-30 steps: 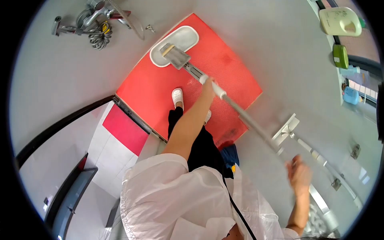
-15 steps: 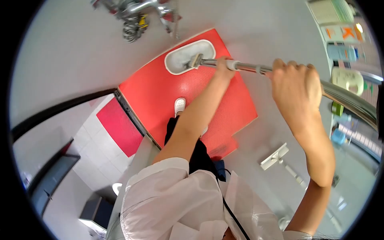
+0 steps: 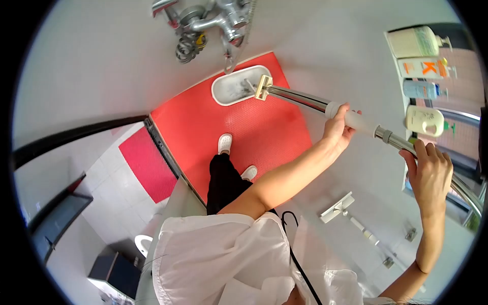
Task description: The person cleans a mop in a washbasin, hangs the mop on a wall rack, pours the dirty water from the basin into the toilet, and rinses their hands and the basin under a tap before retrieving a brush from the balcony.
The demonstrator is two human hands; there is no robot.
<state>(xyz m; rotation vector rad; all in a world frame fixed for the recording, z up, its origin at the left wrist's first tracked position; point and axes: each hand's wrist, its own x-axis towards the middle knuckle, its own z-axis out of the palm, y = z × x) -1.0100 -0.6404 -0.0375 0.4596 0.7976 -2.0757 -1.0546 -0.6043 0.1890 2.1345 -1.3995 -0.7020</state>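
A long metal mop pole (image 3: 302, 98) with a white sleeve slants across the view from upper centre to the right edge. My left hand (image 3: 339, 126) is closed round its white sleeve. Farther up the pole, at the right, my right hand (image 3: 429, 165) has its fingers curled round the metal. The small gold-coloured mop head (image 3: 263, 87) is at the right end of a white oval basin (image 3: 221, 90), which stands on the red floor mat (image 3: 254, 124). Some greyish liquid or foam shows in the basin.
Chrome taps (image 3: 216, 21) and a coiled hose (image 3: 187, 47) are on the wall at the top. Bottles (image 3: 424, 121) line a ledge at the right. A white squeegee (image 3: 337, 207) hangs at the lower right. A door track (image 3: 165, 148) edges the mat, with a second mat (image 3: 147, 163) beyond.
My right hand, off the pole in the oldest frame, has taken hold of it. My left hand is now farther right on the white sleeve, and the mop head has changed angle over the basin.
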